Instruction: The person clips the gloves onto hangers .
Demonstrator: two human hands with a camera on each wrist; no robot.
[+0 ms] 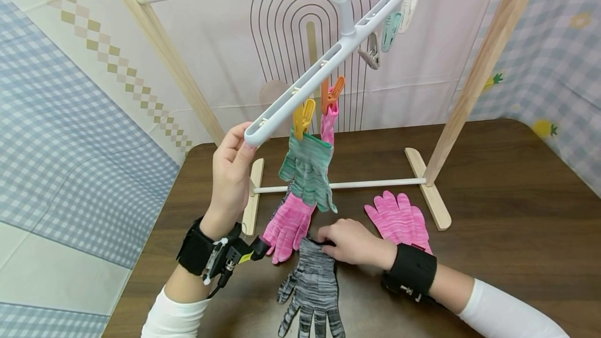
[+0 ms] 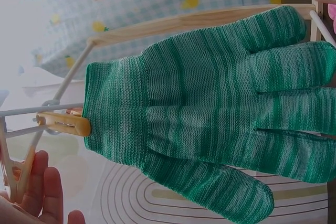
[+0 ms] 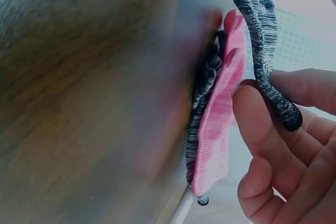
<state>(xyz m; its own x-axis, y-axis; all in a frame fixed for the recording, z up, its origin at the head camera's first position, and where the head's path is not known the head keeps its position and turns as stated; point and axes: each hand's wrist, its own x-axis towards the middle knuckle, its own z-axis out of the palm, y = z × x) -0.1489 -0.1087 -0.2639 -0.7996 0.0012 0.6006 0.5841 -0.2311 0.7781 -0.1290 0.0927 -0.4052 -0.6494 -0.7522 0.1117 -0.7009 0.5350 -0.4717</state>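
Note:
My left hand [image 1: 230, 171] pinches the near end of a pale blue clothes hanger [image 1: 305, 85], which hangs tilted from a rack. A yellow clothes peg [image 1: 303, 118] on the hanger grips the cuff of a green striped glove [image 2: 199, 103]. Behind it, an orange peg [image 1: 332, 94] holds a pink glove [image 1: 329, 121], mostly hidden. With thumb and fingers, my right hand [image 1: 352, 241] pinches the cuff of a grey-black glove [image 1: 315, 286], whose fingers point toward me. In the right wrist view the held cuff [image 3: 281, 106] sits between thumb and fingers.
A pink glove [image 1: 290, 226] lies over a dark one, left of centre. Another pink glove [image 1: 399, 218] lies on the brown table [image 1: 507, 213], partly behind my right wrist. Grey, teal [image 1: 391, 31] and white pegs hang at the hanger's far end. The rack's wooden post [image 1: 474, 87] stands right.

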